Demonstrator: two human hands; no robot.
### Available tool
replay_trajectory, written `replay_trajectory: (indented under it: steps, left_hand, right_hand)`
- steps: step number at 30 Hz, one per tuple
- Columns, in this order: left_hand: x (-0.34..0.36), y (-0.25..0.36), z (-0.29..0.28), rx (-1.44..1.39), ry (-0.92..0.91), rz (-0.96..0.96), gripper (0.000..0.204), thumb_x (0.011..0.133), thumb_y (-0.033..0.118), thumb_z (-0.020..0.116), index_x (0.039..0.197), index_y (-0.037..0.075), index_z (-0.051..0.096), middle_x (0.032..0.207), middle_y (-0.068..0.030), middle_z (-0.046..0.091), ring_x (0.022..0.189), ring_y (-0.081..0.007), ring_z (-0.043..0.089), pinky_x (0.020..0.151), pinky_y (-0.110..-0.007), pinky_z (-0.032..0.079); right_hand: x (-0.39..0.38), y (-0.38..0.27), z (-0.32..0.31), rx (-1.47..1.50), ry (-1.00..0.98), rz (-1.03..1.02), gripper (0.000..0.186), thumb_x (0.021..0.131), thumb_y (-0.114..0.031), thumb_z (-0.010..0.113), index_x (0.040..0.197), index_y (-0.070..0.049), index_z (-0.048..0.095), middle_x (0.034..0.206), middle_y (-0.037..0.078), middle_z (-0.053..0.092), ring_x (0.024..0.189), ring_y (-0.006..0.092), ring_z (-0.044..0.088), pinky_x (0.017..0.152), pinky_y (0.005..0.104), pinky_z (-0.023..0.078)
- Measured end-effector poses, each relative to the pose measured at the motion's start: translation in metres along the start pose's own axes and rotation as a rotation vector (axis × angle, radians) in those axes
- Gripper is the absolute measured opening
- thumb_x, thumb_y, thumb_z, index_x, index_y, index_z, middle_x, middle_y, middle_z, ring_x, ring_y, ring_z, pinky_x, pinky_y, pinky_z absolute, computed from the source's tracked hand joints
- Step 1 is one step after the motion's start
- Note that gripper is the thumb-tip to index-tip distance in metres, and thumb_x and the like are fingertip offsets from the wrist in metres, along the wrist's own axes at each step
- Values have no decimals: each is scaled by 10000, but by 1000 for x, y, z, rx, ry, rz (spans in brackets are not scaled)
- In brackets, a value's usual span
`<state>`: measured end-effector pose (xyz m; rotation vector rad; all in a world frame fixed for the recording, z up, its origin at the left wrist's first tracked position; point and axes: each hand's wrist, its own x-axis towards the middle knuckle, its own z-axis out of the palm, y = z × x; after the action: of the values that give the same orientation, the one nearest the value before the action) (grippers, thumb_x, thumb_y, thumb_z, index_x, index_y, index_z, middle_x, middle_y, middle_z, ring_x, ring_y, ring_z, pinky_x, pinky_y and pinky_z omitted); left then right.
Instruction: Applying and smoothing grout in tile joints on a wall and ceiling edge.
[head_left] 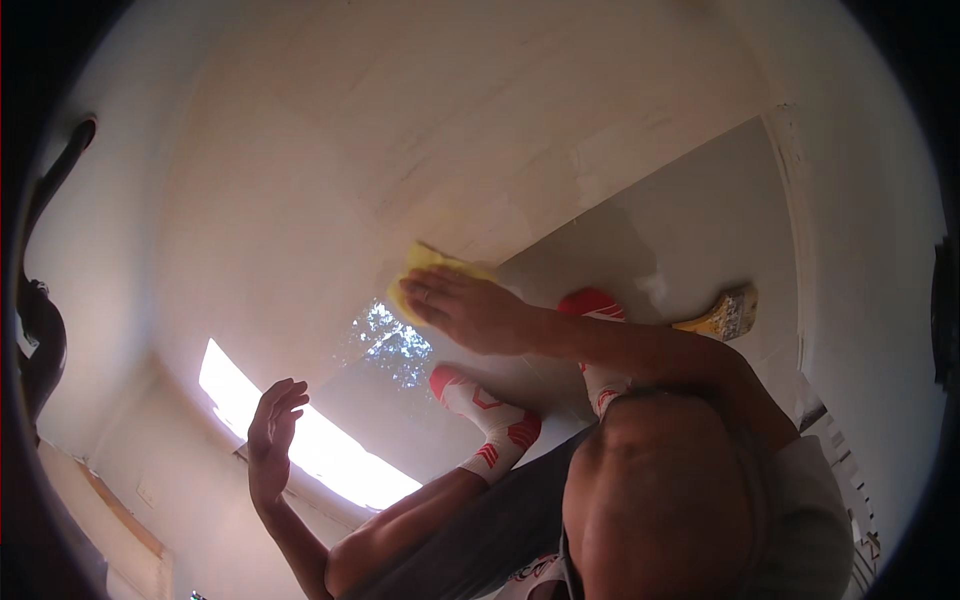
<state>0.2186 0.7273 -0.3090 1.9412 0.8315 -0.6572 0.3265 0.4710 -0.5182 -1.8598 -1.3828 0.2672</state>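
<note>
Right grip [470, 305] spreads over a yellow sheet [425, 258], its fingers straight and close together and the sheet showing past the fingertips and along the far side. Its thumb is hidden, so I cannot tell whether it pinches the sheet or only presses it down; cloth or paper, I cannot tell either. Left grip [275, 430] is raised to the left of the right grip and nearer the body, well apart from it, with its fingers loosely bent and nothing held in it.

Beyond the right grip stretches a pale surface [400, 150], smooth, with faint darker streaks. To the right of that grip, a straight edge divides it from a grey floor [680, 205] with paler patches. Just below the sheet, a shiny patch [395, 345] mirrors leaves and sky. Behind the left grip, partly covered by it, runs a bright band of light [310, 445]. A pale wall [860, 230] rises far to the right.

Counted: one sheet, under the right grip; one brush [722, 315] with a light handle, well to its right; two white-and-red socks, one [490, 410] just below that grip, the other [592, 303] beside its wrist, partly behind the forearm.
</note>
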Motion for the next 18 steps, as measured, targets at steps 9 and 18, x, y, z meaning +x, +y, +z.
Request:
replay_trajectory:
  steps: [9,18]
  left_hand:
    - [-14,-5,-5,-28,2,-3,372,942,228,496,1263,40,477,1164,-132,588,1066,-238,564,915,-375,440]
    - [-2,19,0,33,-41,109,388,944,235,496,1273,33,466,1184,-137,580,1080,-235,558,937,-376,430]
  right_hand:
    - [-115,157,-245,-535,354,662,507,886,-10,460,1380,-39,351,1411,157,380,1325,307,337,1087,376,307]
    - [-26,-5,-18,-33,36,111,491,799,-46,516,1284,13,463,1379,170,417,1294,295,391,1093,419,287]
